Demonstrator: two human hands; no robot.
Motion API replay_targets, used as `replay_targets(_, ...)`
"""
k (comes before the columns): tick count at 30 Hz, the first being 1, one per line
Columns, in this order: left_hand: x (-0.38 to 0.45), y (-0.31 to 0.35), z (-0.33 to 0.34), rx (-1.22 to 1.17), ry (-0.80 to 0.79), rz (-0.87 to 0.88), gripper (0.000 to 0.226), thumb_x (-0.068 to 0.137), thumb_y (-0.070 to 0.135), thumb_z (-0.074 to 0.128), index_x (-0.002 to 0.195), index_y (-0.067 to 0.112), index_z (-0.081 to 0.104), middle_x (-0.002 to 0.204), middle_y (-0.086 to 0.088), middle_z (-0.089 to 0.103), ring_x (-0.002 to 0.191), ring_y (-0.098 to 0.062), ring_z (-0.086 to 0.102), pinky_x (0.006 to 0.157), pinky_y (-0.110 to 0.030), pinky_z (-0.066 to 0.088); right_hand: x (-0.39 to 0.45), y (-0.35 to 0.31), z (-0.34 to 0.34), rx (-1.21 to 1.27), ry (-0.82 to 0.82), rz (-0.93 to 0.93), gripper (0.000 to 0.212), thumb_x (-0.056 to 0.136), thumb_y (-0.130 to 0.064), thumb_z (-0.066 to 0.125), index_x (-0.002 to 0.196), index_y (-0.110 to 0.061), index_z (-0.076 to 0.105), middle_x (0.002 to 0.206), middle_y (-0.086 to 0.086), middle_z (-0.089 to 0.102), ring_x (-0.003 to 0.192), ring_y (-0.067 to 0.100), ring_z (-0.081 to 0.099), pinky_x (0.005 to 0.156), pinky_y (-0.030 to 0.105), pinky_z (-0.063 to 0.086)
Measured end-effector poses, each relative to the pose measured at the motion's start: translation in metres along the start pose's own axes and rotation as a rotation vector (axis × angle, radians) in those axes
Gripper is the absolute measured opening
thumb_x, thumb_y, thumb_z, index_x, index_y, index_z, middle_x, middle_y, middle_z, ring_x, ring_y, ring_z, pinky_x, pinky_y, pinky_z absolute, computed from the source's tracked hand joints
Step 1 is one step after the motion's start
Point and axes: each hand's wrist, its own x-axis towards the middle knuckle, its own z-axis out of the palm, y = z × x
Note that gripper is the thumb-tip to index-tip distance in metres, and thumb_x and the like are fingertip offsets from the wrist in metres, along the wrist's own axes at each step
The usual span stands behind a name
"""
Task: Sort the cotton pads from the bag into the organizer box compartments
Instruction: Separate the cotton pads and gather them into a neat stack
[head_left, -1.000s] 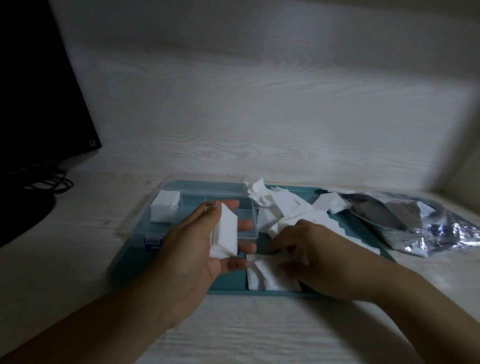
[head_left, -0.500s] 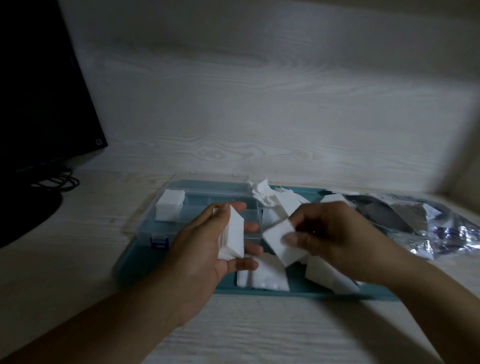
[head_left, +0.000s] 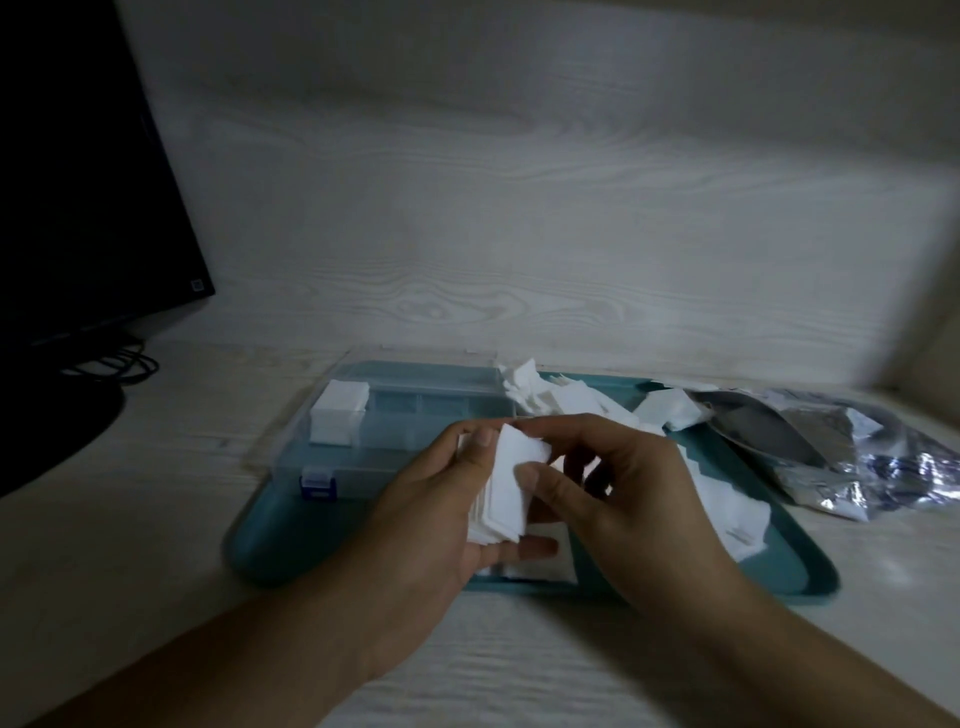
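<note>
Head view: left hand (head_left: 431, 512) grips the stack of cotton pads (head_left: 501, 486) on edge, likely to square it. Right hand (head_left: 618, 499) pinches the front pad onto it. Organizer box (head_left: 415, 415) just beyond left hand; loose pads (head_left: 571, 410) and bag (head_left: 831, 441) beyond right.

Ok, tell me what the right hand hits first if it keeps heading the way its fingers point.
The pad stack in the left hand. The right hand already touches it.
</note>
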Motion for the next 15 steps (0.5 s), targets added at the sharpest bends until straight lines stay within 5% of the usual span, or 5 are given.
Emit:
replay_targets(3,0.001,0.002,0.001,-0.066,-0.005,-0.018,0.043,0.078,0.030,0.055,0.115,0.013,0.069,0.112,-0.019,0.071,0.097,-0.035,0.070,0.070,-0.046,0.059,0.000,-0.001,-0.003,-0.227,-0.017,-0.151,0.034,0.085,-0.034,0.072,0.118,-0.039,0.064,0.107,-0.025,0.058,0.104,-0.004,0.051,0.082,0.012,0.040)
replay_targets(7,0.004,0.003,0.002,-0.068,0.080,-0.014,0.031,0.091,0.024,0.052,0.115,0.013,0.068,0.113,-0.020,0.070,0.104,-0.037,0.067,0.075,-0.042,0.057,-0.005,-0.006,-0.011,-0.145,-0.119,-0.151,0.066,0.082,-0.041,0.073,0.140,-0.037,0.042,0.135,-0.025,0.047,0.127,-0.006,0.042,0.098,0.006,0.033)
replay_targets(10,0.003,0.001,0.003,-0.046,0.059,-0.020,0.039,0.084,0.031,0.055,0.119,0.016,0.066,0.112,-0.022,0.070,0.102,-0.039,0.068,0.076,-0.044,0.056,-0.009,-0.009,-0.009,-0.149,-0.206,-0.170,0.090,0.075,-0.042,0.079,0.149,-0.038,0.027,0.142,-0.025,0.041,0.131,-0.011,0.035,0.098,-0.002,0.026)
replay_targets(15,0.001,0.001,0.003,-0.085,0.003,-0.011,0.045,0.076,0.030,0.057,0.118,0.015,0.068,0.108,-0.015,0.074,0.096,-0.034,0.072,0.076,-0.044,0.060,-0.008,-0.006,0.000,-0.132,-0.221,-0.204,0.087,0.077,-0.030,0.081,0.148,-0.035,0.031,0.137,-0.023,0.049,0.125,-0.012,0.043,0.095,-0.002,0.030)
